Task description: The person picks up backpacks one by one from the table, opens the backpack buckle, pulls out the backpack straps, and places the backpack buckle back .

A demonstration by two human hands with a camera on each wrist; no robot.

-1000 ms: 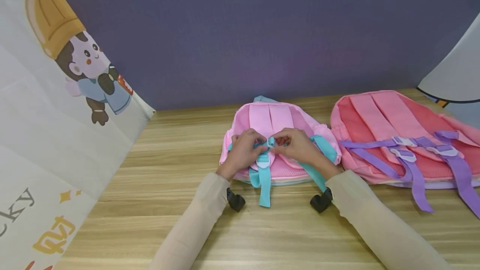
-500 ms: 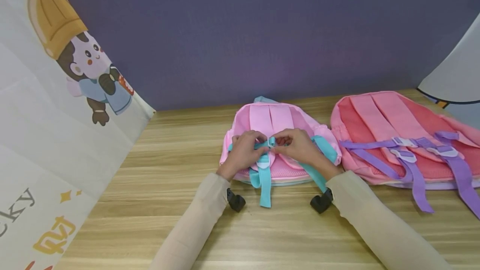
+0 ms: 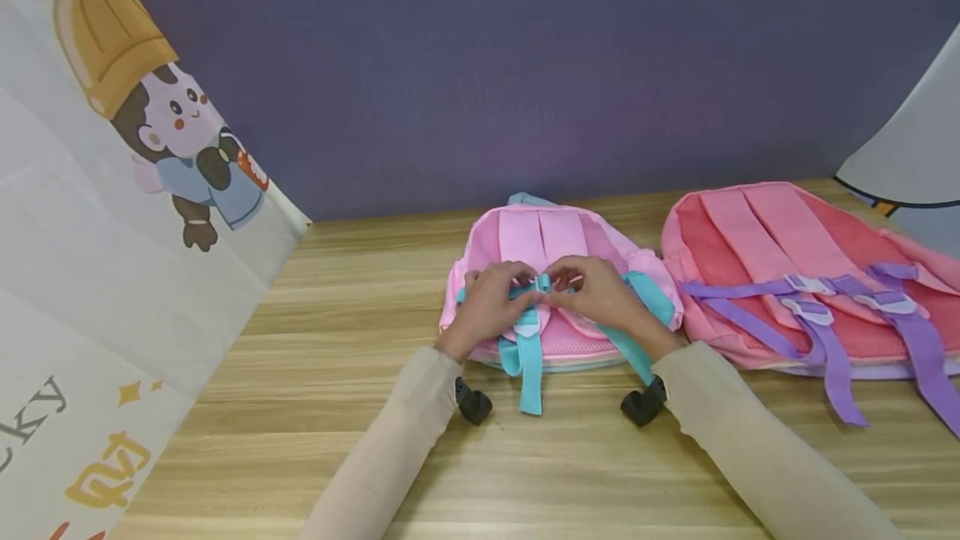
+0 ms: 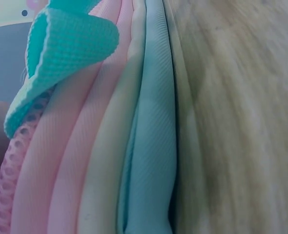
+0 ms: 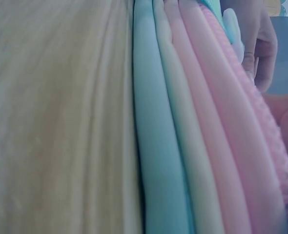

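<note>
A small pink backpack (image 3: 521,232) lies with its shoulder straps up, in the middle of the head view. Over its back panel both hands meet at a teal strap (image 3: 543,282) with a small white buckle. My left hand (image 3: 489,300) pinches the strap from the left with thumb and fingers. From the other side, my right hand (image 3: 596,294) pinches it near the buckle. Below the left fingers a white adjuster (image 3: 527,325) carries a hanging teal strap end (image 3: 530,386). The left wrist view shows a teal webbing loop (image 4: 71,44) beside the bag's layered edge.
A larger coral-pink backpack (image 3: 720,261) with purple straps (image 3: 832,365) lies right beside the small one. Both rest on a wood-grain table (image 3: 322,357). A dark panel (image 3: 480,73) stands behind, and a printed white sheet (image 3: 60,257) hangs at the left.
Both hands stay in place at the buckle. The right fingers shift slightly, and a little more of a gap shows between them. The bags have not moved.
</note>
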